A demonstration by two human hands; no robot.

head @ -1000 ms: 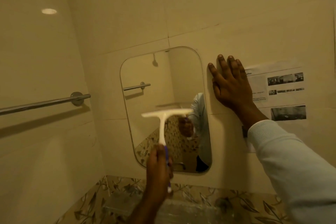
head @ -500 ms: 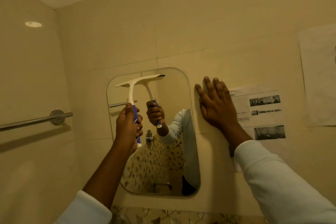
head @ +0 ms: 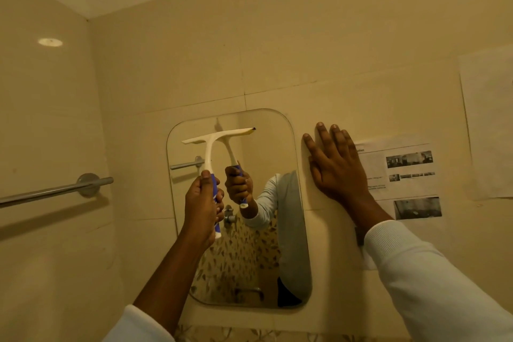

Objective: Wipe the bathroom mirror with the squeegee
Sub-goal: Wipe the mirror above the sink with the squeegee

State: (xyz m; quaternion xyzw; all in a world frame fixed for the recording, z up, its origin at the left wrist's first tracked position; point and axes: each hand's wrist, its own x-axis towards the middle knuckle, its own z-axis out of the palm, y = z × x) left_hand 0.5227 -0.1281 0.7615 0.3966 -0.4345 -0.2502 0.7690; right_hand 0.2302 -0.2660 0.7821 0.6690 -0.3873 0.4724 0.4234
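Note:
A rounded rectangular mirror [head: 266,147] is fixed to the cream tiled wall. A white squeegee [head: 208,147] with a blue grip has its blade pressed near the mirror's top, slightly tilted, higher at the right. My left hand [head: 202,203] is closed around the squeegee's handle, in front of the mirror's left half. My right hand [head: 337,164] lies flat on the wall just right of the mirror, fingers spread, holding nothing. The mirror reflects the hand, the squeegee and a white sleeve.
A metal towel bar [head: 55,191] sticks out of the left wall at hand height. Printed paper sheets [head: 410,172] are stuck to the wall right of my right hand, with another sheet [head: 488,125] farther right. Patterned tile runs below the mirror.
My left hand has lifted the squeegee from the mirror's middle up to its top edge. The view has tilted upward. My right hand has stayed flat on the wall.

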